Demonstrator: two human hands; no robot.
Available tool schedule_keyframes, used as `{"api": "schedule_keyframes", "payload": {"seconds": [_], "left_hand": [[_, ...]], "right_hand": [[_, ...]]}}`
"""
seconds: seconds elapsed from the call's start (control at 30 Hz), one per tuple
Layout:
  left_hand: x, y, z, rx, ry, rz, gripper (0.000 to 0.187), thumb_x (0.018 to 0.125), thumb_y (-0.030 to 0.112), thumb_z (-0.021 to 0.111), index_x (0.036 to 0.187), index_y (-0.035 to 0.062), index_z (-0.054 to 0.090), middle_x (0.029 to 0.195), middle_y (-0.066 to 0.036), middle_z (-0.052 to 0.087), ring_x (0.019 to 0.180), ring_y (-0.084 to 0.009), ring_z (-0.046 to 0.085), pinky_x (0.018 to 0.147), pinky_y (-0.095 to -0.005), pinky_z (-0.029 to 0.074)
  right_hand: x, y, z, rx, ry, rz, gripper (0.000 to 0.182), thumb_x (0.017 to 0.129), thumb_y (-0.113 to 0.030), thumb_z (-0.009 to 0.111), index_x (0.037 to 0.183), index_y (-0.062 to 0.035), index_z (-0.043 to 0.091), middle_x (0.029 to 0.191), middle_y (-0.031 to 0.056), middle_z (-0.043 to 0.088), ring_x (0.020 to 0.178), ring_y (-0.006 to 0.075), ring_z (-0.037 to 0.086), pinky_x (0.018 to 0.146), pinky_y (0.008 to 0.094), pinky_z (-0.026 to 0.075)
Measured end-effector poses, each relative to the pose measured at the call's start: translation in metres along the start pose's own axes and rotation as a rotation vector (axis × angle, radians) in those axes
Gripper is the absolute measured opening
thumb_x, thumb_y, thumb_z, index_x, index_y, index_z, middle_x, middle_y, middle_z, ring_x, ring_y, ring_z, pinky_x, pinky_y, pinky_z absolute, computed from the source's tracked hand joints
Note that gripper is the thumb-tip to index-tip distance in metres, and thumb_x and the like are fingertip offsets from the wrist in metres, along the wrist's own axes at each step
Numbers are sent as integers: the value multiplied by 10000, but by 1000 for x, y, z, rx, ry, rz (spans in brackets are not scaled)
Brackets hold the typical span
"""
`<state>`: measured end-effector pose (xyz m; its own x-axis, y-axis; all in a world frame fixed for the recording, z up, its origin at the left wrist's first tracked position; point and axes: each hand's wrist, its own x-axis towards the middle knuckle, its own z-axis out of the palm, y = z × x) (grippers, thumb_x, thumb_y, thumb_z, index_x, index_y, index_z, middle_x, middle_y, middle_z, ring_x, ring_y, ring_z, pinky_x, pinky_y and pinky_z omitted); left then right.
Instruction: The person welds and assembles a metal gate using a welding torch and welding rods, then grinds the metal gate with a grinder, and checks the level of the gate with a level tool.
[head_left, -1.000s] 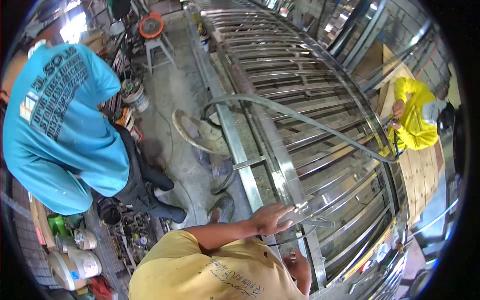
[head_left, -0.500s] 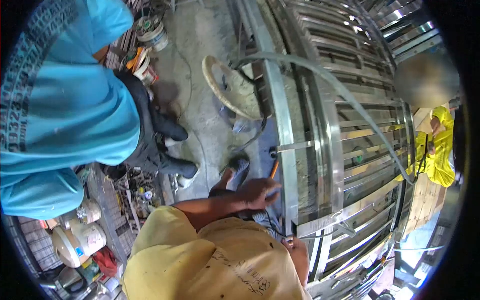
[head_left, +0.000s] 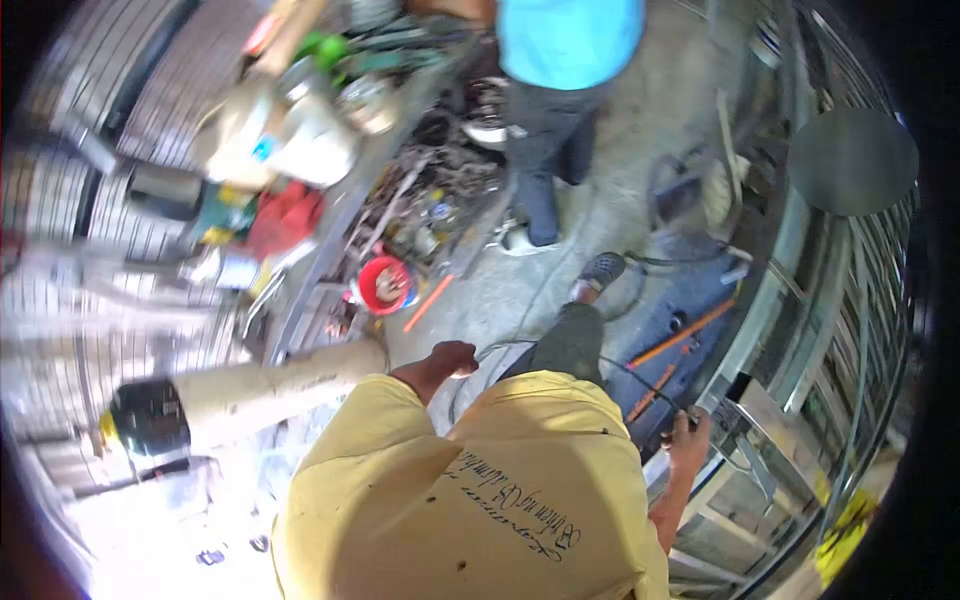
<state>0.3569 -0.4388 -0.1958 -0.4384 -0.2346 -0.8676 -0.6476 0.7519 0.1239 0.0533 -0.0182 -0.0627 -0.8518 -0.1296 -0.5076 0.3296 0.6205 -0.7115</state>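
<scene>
My left hand (head_left: 455, 358) is closed in a loose fist to the left of my leg, with no object visible in it. A thin black cable (head_left: 640, 380) runs across the floor side to my right hand (head_left: 686, 436), whose fingers are wrapped round it near the metal frame (head_left: 768, 318). Just right of that hand, a grey metal clamp-like piece (head_left: 757, 468) hangs by the frame. Orange bars (head_left: 683, 333) lie on the dark sheet beyond my right hand.
A large gas cylinder (head_left: 270, 392) lies at the left. Beyond it are a red bucket (head_left: 384, 284) and a rack (head_left: 330, 240) with containers and scrap. A person in a blue shirt (head_left: 570, 40) stands ahead. Metal grating is at the right.
The view has swung left, bringing the cylinder and red bucket into sight. My left hand has moved away from the metal frame and its fingers have curled in.
</scene>
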Motion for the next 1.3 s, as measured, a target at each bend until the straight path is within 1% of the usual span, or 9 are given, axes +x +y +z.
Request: {"api": "schedule_keyframes", "payload": {"seconds": [0.17,0.2,0.3,0.4,0.47,0.6,0.87,1.17,1.3], "left_hand": [[-127,-54,136,-319,-113,-335,479,941,349,526,1301,72,676,1353,-162,669,1213,-356,656,1020,-496,512],[-135,-58,168,-348,-121,-333,467,927,342,551,1289,83,689,1335,-157,680,1214,-356,659,1003,-498,522],[-136,-65,248,-420,-173,-298,445,897,350,609,1250,104,723,1287,-146,707,1209,-355,667,968,-501,543],[-108,-65,261,-569,-162,-208,478,898,433,625,1200,79,731,1279,-172,699,1178,-364,670,970,-509,537],[-92,-75,241,-588,218,-61,482,896,448,592,1054,14,729,1029,-248,733,1020,-408,711,881,-503,545],[-97,-122,127,-900,364,-263,526,933,476,585,1337,141,632,1291,-235,668,1182,-420,652,994,-500,532],[-191,-319,151,-1304,699,-900,581,911,536,608,1219,57,726,1266,-243,684,1211,-401,648,996,-483,531],[-267,-499,151,-983,1603,-881,318,952,290,594,1065,25,727,1092,-236,691,1103,-429,644,938,-504,525],[-270,-535,95,-815,1333,-1165,256,916,269,630,1059,94,751,1158,-151,689,1172,-370,620,915,-495,520]], "right_hand": [[16,2,-5,-118,-46,-4,195,970,-91,642,1146,-77,560,838,98,636,635,210,680,466,348,470],[47,48,-10,-331,54,-338,229,943,-87,662,1148,-73,560,941,132,679,834,282,716,669,411,545],[8,6,3,-556,148,-394,206,939,-125,663,1099,-60,550,970,173,672,961,397,675,785,488,509],[-7,-1,8,-776,182,-359,317,953,-198,671,1223,-90,545,1199,201,708,1086,429,684,867,548,516],[6,10,8,-801,176,-321,327,987,-231,616,1267,-92,523,1278,228,680,1170,445,653,892,564,510],[-7,-1,20,-909,261,-251,310,1024,-214,497,1309,-94,490,1257,242,675,1133,476,656,859,609,512],[-17,11,88,-959,480,-369,392,982,-255,548,1326,-71,510,1210,259,674,1069,502,656,869,619,494],[-158,-36,327,-992,-245,-526,402,977,-276,582,1320,-70,541,1224,257,673,1048,476,675,849,572,523],[-176,-23,373,-1024,-495,-525,406,975,-285,597,1317,-69,554,1230,257,672,1038,465,684,840,551,536]]}}
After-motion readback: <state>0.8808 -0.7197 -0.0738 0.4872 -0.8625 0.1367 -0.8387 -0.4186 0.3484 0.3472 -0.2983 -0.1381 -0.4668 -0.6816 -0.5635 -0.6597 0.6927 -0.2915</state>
